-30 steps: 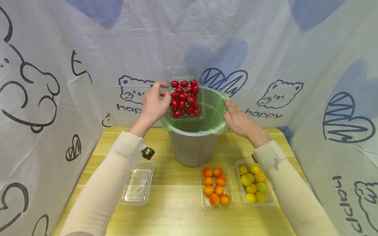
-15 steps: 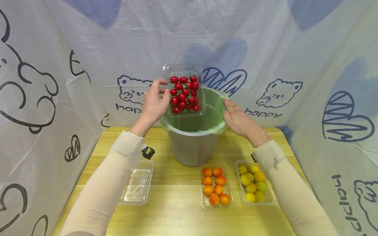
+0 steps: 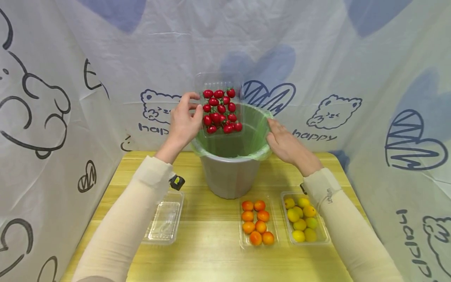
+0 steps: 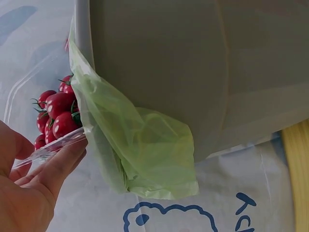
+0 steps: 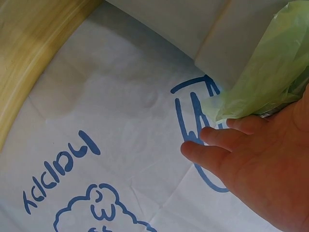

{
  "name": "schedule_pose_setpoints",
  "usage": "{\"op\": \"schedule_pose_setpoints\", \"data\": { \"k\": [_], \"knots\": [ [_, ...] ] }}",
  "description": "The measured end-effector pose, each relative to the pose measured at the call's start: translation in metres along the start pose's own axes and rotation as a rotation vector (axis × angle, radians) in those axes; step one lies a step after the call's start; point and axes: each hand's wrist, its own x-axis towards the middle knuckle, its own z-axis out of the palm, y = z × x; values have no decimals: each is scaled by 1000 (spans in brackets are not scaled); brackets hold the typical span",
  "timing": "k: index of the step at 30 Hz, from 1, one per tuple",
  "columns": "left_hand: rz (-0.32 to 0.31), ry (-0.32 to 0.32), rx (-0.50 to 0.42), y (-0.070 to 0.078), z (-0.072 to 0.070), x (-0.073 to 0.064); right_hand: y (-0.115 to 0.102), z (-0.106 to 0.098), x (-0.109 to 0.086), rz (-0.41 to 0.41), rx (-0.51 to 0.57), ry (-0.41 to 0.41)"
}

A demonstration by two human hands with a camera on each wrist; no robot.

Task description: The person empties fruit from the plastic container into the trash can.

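My left hand (image 3: 186, 119) grips the left edge of a clear plastic box (image 3: 220, 80) holding red cherry tomatoes (image 3: 215, 117). The box is tilted above the mouth of a grey bin (image 3: 230, 178), its far end raised. In the left wrist view, thumb and fingers (image 4: 58, 169) pinch the box's side, with tomatoes (image 4: 60, 108) behind the wall. A thin green bag (image 3: 257, 133) lines the bin and folds over its rim. At the rim's right side my right hand (image 3: 287, 145) rests with extended fingers on the bag; its fingers (image 5: 212, 157) show outside the bag (image 5: 275, 67) in the right wrist view.
On the wooden table (image 3: 208, 250), a clear box of orange round fruits (image 3: 248, 227) stands in front of the bin. A box of yellow fruits (image 3: 299, 224) is to its right. A bare clear box (image 3: 165, 221) lies partly under the left forearm. Printed cloth (image 3: 176, 51) surrounds the table.
The left hand has raised the box slightly, its far end moving up. Some tomatoes have shifted within it, toward the lower right corner. The right hand has stayed at the rim.
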Motion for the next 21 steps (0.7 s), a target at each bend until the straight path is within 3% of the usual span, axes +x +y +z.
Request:
{"op": "schedule_pose_setpoints", "data": {
  "k": [10, 21],
  "knots": [
    [15, 30, -4, -1, -1, 0, -1, -1, 0, -9, -9, 3],
    [28, 28, -48, -4, -1, -1, -6, -7, 1, 40, -130, -35]
  ]
}}
